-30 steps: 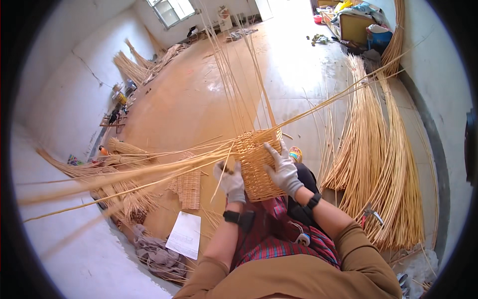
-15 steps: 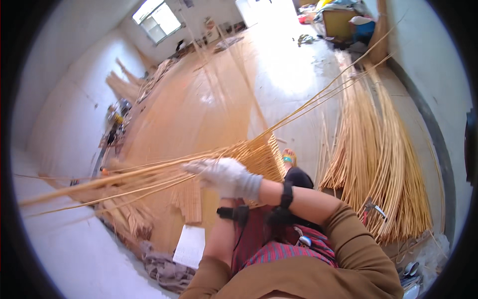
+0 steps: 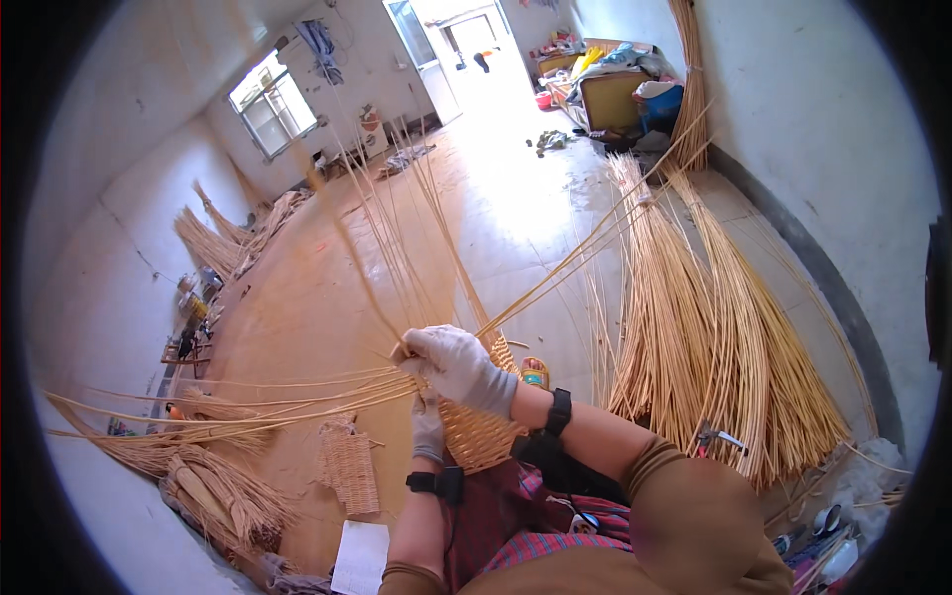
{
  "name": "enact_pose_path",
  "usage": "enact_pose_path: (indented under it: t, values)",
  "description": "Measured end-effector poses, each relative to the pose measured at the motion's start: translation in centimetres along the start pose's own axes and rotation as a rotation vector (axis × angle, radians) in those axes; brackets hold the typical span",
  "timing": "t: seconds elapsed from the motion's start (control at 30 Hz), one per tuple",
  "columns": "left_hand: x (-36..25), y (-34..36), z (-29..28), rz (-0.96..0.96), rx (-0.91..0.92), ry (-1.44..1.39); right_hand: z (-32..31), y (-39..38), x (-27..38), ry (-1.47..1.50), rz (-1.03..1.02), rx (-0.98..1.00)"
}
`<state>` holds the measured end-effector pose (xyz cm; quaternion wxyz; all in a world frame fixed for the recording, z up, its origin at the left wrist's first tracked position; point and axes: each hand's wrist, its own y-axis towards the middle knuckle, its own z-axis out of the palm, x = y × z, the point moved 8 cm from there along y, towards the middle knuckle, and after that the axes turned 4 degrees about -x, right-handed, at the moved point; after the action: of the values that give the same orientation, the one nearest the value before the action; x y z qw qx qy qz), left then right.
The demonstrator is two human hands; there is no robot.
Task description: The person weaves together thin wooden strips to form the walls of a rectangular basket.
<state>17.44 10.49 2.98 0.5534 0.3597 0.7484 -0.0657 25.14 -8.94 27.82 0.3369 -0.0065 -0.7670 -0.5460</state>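
Observation:
A woven wicker piece [image 3: 474, 431] stands in front of my lap, with long loose rods fanning out from its top edge to the left, away from me and to the right. My right hand [image 3: 458, 369], in a pale glove, is closed at its upper left corner. A single wicker rod [image 3: 355, 253], blurred along its upper part, rises from these fingers toward the upper left. Just below, my gloved left hand [image 3: 428, 428] is closed on the left edge of the weaving. Its fingertips are partly hidden behind the right hand.
Large bundles of wicker rods [image 3: 674, 317] lie on the right, with pliers [image 3: 716, 439] on their near end. Left are more strands [image 3: 223, 486], a small woven panel [image 3: 347, 466] and a white paper sheet [image 3: 360, 558]. A cluttered yellowish cabinet [image 3: 610, 104] stands at the far right.
My right hand has come away from the rods sweeping left and now holds one rod pointing up and away. The left hand has come into view beneath it. The view has tilted up.

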Motion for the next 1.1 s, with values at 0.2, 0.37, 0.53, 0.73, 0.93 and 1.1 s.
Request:
enact_pose_path:
  t: [0.2, 0.37, 0.53, 0.73, 0.93, 1.1]
  values:
    - [2.0, 1.0, 0.5, -0.393, 0.111, -0.199, -1.7, -2.3, -6.9, 0.305, 0.367, -0.219]
    - [1.7, 0.3, 0.5, -0.361, 0.026, -0.334, -2.3, -5.3, -12.2, 0.481, 0.529, -0.422]
    - [-2.9, -0.8, 1.1, -0.295, 0.077, -0.477, -3.4, -10.2, -17.6, 0.607, 0.621, -0.638]
    - [-0.6, -1.8, 0.3, -0.183, -0.005, -0.695, -4.2, -14.5, -19.4, 0.444, 0.786, -0.619]
    - [-1.2, -5.2, -3.1, 0.042, -0.411, -0.149, -4.5, -14.1, -16.7, 0.526, 0.857, -0.578]
    - [-1.1, -6.8, -3.9, 0.005, -0.400, -0.110, -4.8, -13.0, -8.6, 0.330, 0.531, -0.255]
